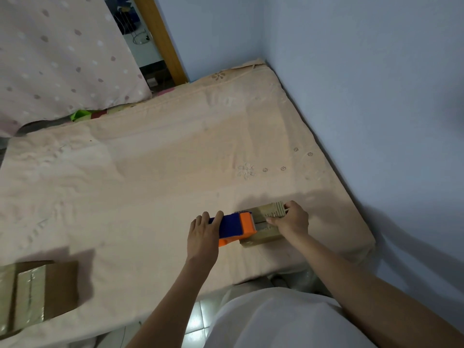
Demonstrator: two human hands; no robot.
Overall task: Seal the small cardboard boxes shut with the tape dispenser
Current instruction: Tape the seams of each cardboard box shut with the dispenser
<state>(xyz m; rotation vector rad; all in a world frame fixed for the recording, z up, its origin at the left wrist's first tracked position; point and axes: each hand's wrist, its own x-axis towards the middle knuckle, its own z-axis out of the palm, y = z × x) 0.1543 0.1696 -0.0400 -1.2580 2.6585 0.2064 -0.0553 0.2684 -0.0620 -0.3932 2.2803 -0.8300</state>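
Observation:
A small cardboard box (266, 223) lies on the bed near its right front corner. My right hand (291, 219) grips the box from the right, fingers curled over its far edge and thumb on top. An orange and blue tape dispenser (236, 228) rests against the box's left side, its orange head over the box top. My left hand (203, 234) holds the dispenser's blue body, fingers curled over it. A strip of tape runs across the box top under the dispenser's head.
Another cardboard box (40, 292) with tape along its top sits at the bed's front left edge. The peach bedsheet (150, 172) spreads wide beyond the hands. A blue wall (376, 96) borders the bed on the right. A dotted curtain (62, 54) hangs at the back left.

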